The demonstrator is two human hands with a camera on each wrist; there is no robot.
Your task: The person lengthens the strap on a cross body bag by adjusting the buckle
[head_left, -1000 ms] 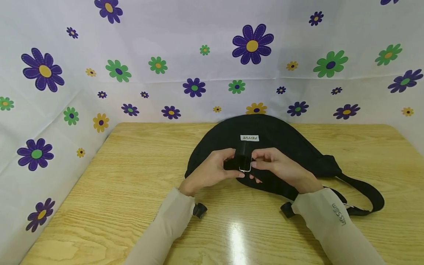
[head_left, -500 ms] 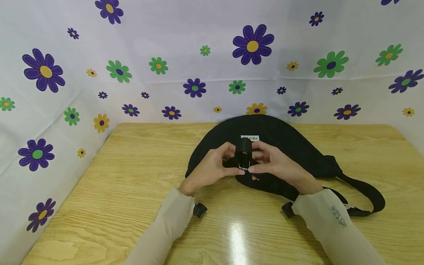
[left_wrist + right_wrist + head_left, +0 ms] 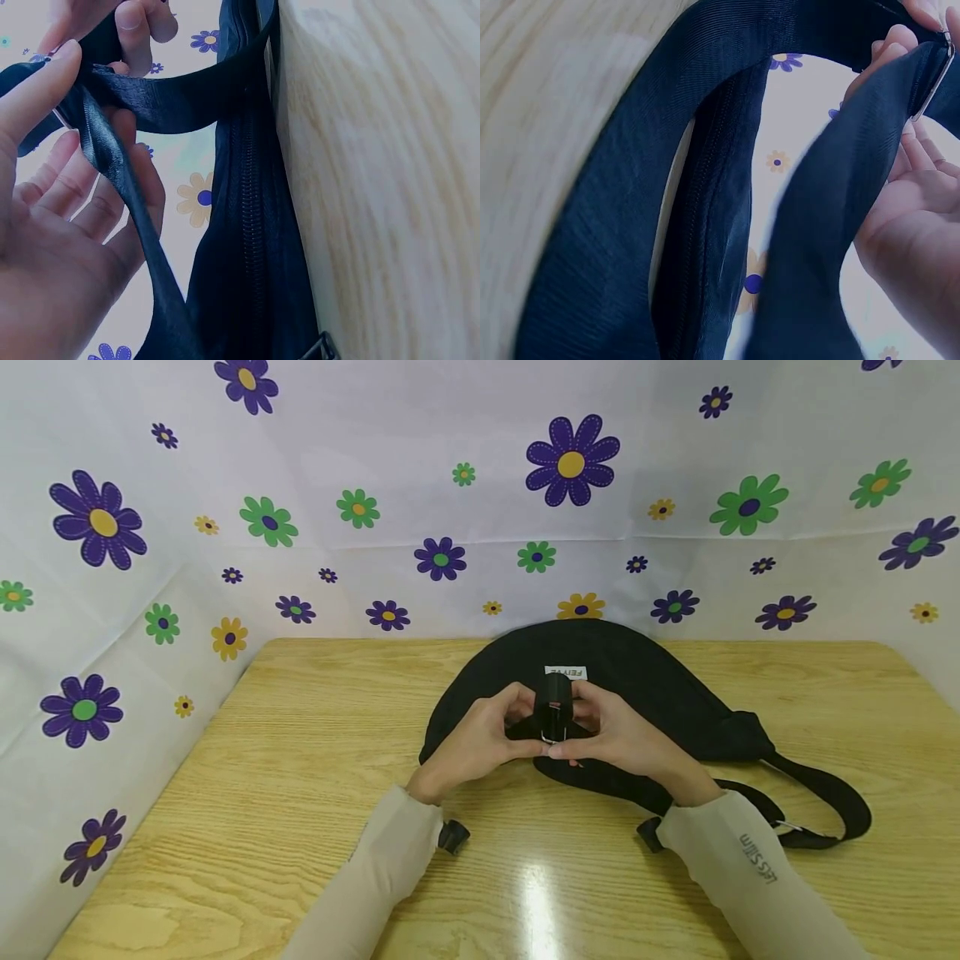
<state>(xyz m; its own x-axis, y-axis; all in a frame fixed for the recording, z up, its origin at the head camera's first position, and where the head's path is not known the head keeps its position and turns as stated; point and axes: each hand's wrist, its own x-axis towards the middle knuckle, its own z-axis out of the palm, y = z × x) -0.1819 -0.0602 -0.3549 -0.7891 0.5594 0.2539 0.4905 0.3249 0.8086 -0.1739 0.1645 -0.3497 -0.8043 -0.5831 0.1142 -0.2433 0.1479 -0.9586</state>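
2 hands: 1 left hand (image 3: 480,739) and 1 right hand (image 3: 630,735); 2 pale sleeves (image 3: 382,860), 1 per hand; 2 small black pieces (image 3: 453,837), 1 behind each hand; 1 metal buckle (image 3: 936,85) between the hands; 1 black bag (image 3: 622,656) beyond them, bearing 1 white label (image 3: 577,673); 1 strap loop (image 3: 853,814) right of the right hand; 1 tabletop (image 3: 300,718) under the hands

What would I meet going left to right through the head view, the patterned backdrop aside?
Left grip → upright strap fold → right grip → strap loop. The bag spans behind several, so it's left out.
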